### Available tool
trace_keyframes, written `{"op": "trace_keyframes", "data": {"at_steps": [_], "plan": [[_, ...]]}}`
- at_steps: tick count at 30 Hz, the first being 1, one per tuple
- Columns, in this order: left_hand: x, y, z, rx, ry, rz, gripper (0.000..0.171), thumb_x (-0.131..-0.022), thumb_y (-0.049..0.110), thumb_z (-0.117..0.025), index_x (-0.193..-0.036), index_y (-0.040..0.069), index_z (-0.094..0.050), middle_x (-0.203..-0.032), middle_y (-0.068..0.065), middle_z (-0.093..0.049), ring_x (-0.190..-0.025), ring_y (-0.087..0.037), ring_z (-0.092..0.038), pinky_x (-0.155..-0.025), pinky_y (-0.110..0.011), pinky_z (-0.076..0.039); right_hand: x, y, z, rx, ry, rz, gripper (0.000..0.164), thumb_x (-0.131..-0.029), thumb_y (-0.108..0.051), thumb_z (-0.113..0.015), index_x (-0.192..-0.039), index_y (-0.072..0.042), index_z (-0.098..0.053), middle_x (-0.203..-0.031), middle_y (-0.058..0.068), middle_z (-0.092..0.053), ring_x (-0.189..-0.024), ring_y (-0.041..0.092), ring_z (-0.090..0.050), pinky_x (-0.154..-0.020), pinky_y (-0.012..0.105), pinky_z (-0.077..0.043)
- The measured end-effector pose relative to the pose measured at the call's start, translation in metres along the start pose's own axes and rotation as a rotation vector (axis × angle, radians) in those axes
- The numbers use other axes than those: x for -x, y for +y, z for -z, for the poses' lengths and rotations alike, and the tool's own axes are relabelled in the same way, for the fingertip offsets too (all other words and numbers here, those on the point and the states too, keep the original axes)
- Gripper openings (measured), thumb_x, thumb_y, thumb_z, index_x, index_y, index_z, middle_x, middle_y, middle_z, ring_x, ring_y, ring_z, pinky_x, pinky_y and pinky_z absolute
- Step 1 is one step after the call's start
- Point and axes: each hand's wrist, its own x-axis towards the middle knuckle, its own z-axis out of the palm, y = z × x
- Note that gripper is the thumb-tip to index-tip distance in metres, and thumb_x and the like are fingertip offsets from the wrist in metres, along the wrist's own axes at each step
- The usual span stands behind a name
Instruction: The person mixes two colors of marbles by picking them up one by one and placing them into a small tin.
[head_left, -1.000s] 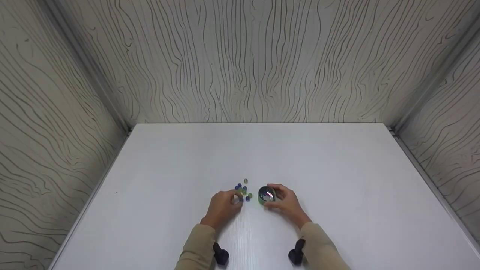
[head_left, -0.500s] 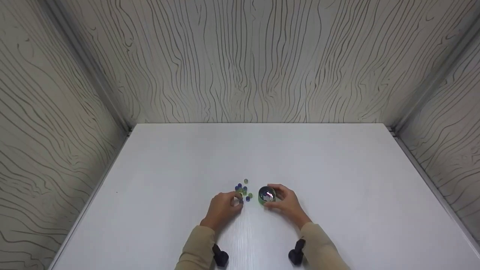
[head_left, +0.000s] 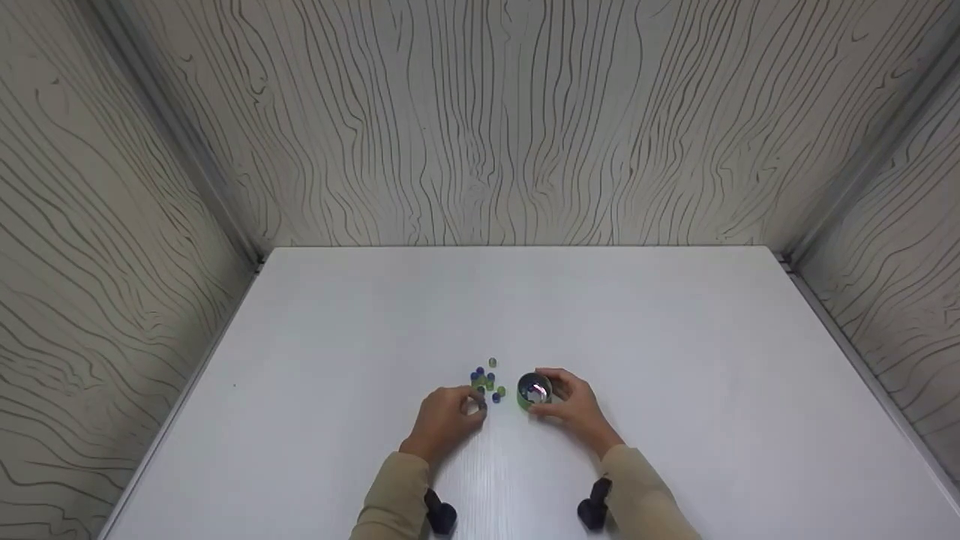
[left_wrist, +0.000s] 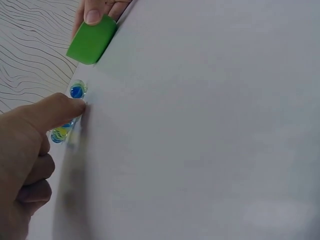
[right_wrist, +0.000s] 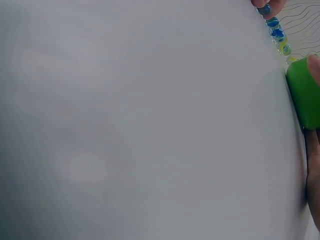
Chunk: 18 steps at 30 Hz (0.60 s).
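My left hand (head_left: 444, 420) pinches a dark blue glass marble (right_wrist: 264, 9) between thumb and forefinger, low over the white table. Just beyond these fingertips lies a loose cluster of blue and yellow-green marbles (head_left: 490, 385); one blue marble (left_wrist: 76, 91) shows past the thumb in the left wrist view. My right hand (head_left: 577, 409) grips a small round cup (left_wrist: 93, 40) from its right side, thumb at the near side and fingers behind. The cup is green outside with a shiny, mirror-like inside. It stands upright on the table, right of the marbles.
The white table (head_left: 360, 315) runs back to a wall (head_left: 480, 127) with a wood-grain pattern. Similar panels rise at left and right. Black wrist mounts (head_left: 441, 516) hang from both sleeves near the front.
My left hand has drawn slightly toward me, the pinched marble with it. The right hand and the cup have hardly moved, and the other marbles lie where they were.
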Motion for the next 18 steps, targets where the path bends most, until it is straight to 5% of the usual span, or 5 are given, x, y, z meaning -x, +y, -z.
{"op": "trace_keyframes", "data": {"at_steps": [18], "plan": [[0.0001,0.0009,-0.0002,0.0,0.012,-0.002,0.016,-0.084,0.022,-0.067,-0.097,0.017,-0.075,-0.096,0.0,-0.075,-0.082,-0.009,-0.061,-0.082,-0.036,-0.052,-0.0005,-0.0019,0.0008,-0.005,-0.007,-0.011,0.062,-0.071,-0.013,-0.083,-0.127,-0.001,-0.057,-0.135,0.019,-0.057,-0.133,0.034,-0.05,-0.112,0.042,-0.037]]}}
